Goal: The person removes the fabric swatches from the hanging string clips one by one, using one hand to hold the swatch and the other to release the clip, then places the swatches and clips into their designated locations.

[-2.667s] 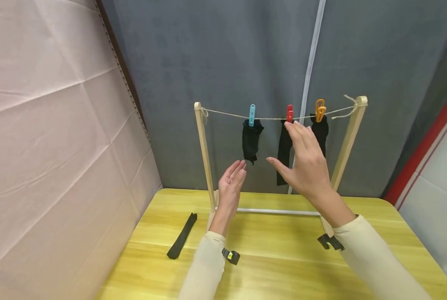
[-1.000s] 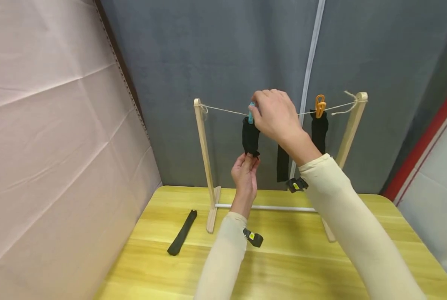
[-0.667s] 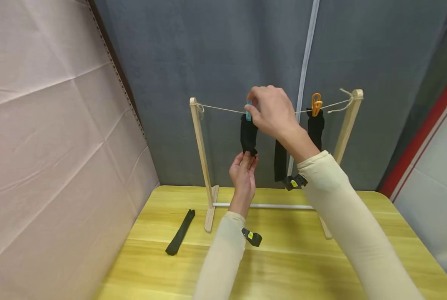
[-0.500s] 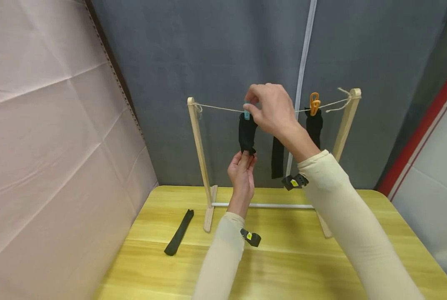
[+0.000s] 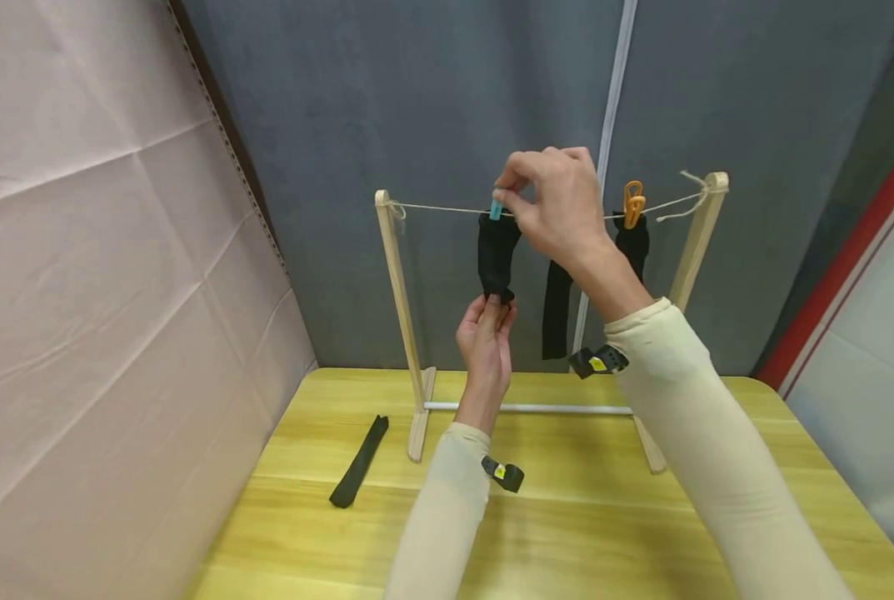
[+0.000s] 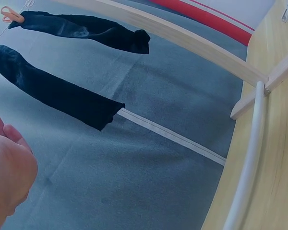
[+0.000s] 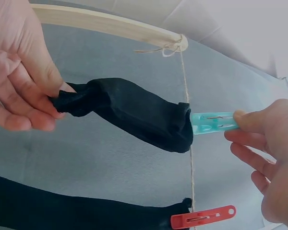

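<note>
A short black sock [image 5: 496, 254] hangs from the string line, clipped by a light blue clothespin [image 5: 496, 208]. My right hand [image 5: 562, 200] pinches that clothespin's upper end between thumb and finger. Below, my left hand [image 5: 487, 342] pinches the sock's lower end. In the right wrist view the sock [image 7: 139, 115] is stretched between the left hand [image 7: 24, 72] and the blue clothespin [image 7: 213, 122], whose jaws sit at the string. Only part of the left hand [image 6: 12, 172] shows in the left wrist view.
A red clothespin [image 7: 201, 217] and an orange clothespin [image 5: 633, 205] hold two more black socks on the line. Wooden posts [image 5: 398, 292] carry the string, joined below by a white bar [image 5: 551, 409]. Another black sock [image 5: 360, 462] lies on the table [image 5: 297, 542], left of the rack.
Both hands were apart from the sock at first; then the left took its lower end and the right took the blue clothespin. Lately the right hand has risen slightly with the clothespin.
</note>
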### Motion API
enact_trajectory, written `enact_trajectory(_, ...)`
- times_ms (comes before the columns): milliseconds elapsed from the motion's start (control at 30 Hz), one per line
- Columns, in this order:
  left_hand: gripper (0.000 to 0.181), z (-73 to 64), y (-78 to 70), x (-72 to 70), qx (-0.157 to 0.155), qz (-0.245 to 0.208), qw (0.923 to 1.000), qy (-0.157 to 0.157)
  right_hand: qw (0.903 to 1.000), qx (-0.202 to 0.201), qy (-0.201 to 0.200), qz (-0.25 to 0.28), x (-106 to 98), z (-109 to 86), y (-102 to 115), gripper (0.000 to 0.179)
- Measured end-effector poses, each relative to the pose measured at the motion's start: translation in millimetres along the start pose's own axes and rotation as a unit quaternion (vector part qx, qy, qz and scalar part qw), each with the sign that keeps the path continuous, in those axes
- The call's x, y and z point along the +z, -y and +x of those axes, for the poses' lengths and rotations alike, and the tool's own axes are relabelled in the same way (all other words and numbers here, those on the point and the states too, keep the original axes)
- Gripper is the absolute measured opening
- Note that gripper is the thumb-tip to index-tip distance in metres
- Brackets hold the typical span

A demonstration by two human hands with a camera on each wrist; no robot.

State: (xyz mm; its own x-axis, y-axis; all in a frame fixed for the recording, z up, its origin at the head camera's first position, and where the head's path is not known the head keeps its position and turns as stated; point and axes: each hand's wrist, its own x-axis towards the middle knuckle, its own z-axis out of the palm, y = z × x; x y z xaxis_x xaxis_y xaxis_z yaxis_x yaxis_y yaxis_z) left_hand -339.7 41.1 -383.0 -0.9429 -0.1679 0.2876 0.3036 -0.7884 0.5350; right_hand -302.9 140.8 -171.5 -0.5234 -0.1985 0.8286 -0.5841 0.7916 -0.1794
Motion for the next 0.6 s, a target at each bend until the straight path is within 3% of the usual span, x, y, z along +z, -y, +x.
enact_trajectory(267,0.008,-3.6,-1.7,3.4,-0.001,-0.007,0.9999,0.008,0.9987,-0.007,-0.037,0.035,-14.8,-5.3,0.7,0.012)
enact_trajectory(600,0.006,-8.3,-2.9,-1.2,-0.004,-0.010,0.9999,0.013,0.9975,-0.045,-0.048,0.024,-38.6,-32.4,-5.3,0.021)
